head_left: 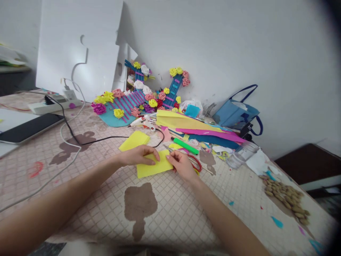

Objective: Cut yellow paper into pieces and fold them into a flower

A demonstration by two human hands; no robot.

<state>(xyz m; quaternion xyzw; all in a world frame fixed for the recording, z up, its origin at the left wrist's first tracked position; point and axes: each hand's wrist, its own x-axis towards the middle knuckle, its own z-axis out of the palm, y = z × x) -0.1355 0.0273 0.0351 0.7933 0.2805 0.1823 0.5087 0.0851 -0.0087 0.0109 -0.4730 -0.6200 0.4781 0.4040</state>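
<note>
On the tablecloth (183,217), at the view's seven o'clock, yellow paper (147,171), probably light and easily creased, suits edge holds: the right hand (183,166) pinches its three-o'clock edge, the left hand (138,155) rests on top, fingers parted.

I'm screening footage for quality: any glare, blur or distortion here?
Head view: glare spots on the white panel; dark, blurred corners on the right; forearms stretched toward the lower corners, like wide-angle distortion; left hand, right hand and front yellow paper readable, though slightly soft.
</note>
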